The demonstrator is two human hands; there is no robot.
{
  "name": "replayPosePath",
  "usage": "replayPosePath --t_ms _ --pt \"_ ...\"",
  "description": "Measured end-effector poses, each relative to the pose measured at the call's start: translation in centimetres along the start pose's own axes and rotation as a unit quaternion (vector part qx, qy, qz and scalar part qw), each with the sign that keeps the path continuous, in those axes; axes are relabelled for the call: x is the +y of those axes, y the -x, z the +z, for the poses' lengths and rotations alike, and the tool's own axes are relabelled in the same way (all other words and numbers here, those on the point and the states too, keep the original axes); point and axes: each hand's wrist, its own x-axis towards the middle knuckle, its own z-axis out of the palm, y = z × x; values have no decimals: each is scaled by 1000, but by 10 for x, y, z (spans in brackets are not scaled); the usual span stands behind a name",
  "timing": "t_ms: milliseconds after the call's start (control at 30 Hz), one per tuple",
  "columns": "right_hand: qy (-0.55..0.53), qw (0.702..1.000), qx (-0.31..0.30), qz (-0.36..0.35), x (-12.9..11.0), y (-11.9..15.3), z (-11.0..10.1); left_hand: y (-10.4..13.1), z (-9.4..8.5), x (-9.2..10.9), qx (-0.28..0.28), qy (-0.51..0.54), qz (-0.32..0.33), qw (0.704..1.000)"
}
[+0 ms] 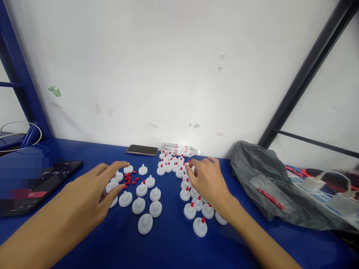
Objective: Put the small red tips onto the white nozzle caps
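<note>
My left hand point(92, 190) is open, thumb and index finger apart, over the left group of white nozzle caps point(138, 205). Their spouts are bare, and its fingertips hang beside a small pile of loose red tips point(128, 178). My right hand point(209, 181) reaches over the right group of white nozzle caps point(190, 211), whose spouts carry red tips. Its fingers are bent together at a red-tipped nozzle cap point(186, 167) and seem to pinch it; the hand partly hides that cap and others beneath.
A clear water bottle point(179, 150) lies by the wall, with a dark phone point(142, 150) left of it. Another phone showing a timer point(47, 183) lies at the left. A grey plastic bag point(252, 175) with a clear packet point(272, 194) and a white power strip point(316, 186) are at the right.
</note>
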Motion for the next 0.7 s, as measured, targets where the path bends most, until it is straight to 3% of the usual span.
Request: replayPosePath --t_ms 167,400,700 --pt "-4 998 -52 -36 5 2 11 2 3 5 -33 -87 3 996" --pt "-65 991 -96 -74 -1 1 12 0 0 12 -59 -80 -13 995" --pt "-113 990 -60 -64 -3 3 9 -4 -7 33 -53 -54 1 997"
